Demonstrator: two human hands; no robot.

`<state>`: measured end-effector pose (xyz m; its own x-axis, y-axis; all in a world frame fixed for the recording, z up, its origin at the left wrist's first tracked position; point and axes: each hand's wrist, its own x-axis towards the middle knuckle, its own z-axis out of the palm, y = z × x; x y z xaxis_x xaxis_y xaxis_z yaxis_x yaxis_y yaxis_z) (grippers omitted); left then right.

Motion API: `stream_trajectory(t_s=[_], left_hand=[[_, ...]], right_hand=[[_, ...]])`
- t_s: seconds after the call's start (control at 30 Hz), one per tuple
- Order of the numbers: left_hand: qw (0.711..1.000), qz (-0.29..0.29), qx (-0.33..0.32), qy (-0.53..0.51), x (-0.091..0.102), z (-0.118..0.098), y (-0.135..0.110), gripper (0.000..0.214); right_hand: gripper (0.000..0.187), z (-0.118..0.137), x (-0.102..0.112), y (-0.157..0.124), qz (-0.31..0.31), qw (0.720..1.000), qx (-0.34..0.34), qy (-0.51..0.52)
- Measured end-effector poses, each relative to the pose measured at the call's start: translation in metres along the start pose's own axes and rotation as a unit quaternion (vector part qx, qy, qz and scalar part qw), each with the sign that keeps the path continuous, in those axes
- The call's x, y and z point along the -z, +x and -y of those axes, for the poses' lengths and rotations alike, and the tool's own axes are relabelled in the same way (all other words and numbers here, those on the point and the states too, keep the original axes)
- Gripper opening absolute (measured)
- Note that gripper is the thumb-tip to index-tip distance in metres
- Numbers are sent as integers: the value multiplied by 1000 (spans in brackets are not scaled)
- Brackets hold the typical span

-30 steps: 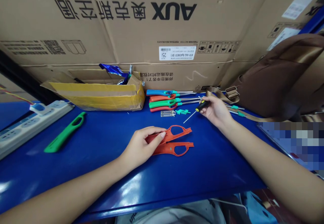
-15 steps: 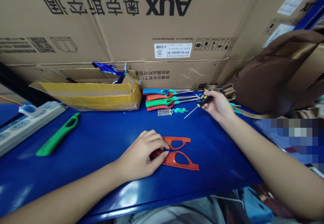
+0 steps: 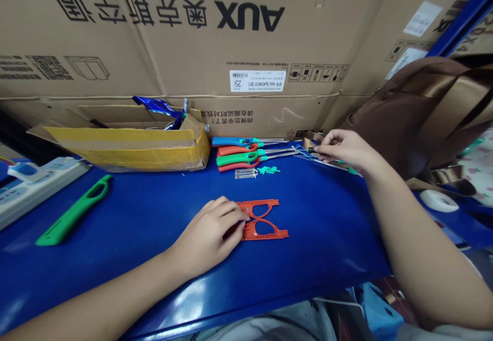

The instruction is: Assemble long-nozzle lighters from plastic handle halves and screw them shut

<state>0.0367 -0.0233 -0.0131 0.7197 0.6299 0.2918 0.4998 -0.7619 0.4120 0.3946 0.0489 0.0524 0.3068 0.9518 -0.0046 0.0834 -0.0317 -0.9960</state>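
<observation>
Two red lighter casing halves (image 3: 265, 230) lie side by side on the blue table, their left ends hidden under my left hand (image 3: 217, 228). Its fingers are bent round and resting on them. At the back right, my right hand (image 3: 342, 148) pinches at a small black piece (image 3: 311, 150); most of what it grips is hidden by the fingers. Thin wires and metal rods (image 3: 327, 164) lie just below that hand. To its left are several assembled lighters (image 3: 236, 160) in blue, red and green, with a clear fuel tank (image 3: 245, 173) and small teal parts (image 3: 268, 170) in front.
A green lighter casing (image 3: 75, 212) lies at the left beside a white power strip (image 3: 42, 184). Behind stands a yellow-taped carton (image 3: 127, 148) before large cardboard (image 3: 173, 48). A brown bag (image 3: 408, 110) and a white oval object (image 3: 439, 201) are at the right.
My right hand has moved right and slightly down to the metal rods; the screwdriver it held no longer shows clearly. My left hand stays on the red casing halves. The view has shifted slightly.
</observation>
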Motion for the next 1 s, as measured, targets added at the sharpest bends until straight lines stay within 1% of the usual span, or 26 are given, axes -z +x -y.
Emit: stream_trajectory(t_s=[0.07,0.17,0.27,0.37,0.43,0.47,0.57,0.63,0.67,0.77,0.87,0.93,1.0], left_hand=[[1000,-2,1,0,-1,1,0,20],[1000,-6,2,-4,-2,2,1,21],[1000,1,8,-4,-1,1,1,25],[1000,19,5,15,3,-2,2,27],[999,23,-4,33,7,-3,2,26],[999,23,-10,40,9,-3,2,27],[998,25,-37,42,14,-2,2,32],[997,30,-58,39,16,0,2,36],[997,32,-65,39,17,1,2,37],[996,33,-72,44,14,4,2,33],[997,26,-59,47,9,7,2,24],[997,16,-47,52,7,10,2,23],[998,8,-32,56,5,12,2,25]], right_hand=[[40,-3,0,-1,49,994,-16,-96],[38,-10,-1,1,104,967,-23,-231],[35,-19,-1,4,125,932,-13,-339],[27,-22,0,7,140,898,2,-417],[19,-23,2,10,138,878,19,-458],[15,-22,4,13,126,869,30,-478],[7,-24,13,22,65,838,51,-540],[10,-26,19,28,40,812,32,-581],[13,-28,21,30,38,799,16,-599],[28,-33,25,33,59,770,-32,-635],[33,-33,25,31,86,762,-49,-640],[34,-31,24,29,91,766,-44,-634],[32,-29,23,28,82,780,-30,-620]])
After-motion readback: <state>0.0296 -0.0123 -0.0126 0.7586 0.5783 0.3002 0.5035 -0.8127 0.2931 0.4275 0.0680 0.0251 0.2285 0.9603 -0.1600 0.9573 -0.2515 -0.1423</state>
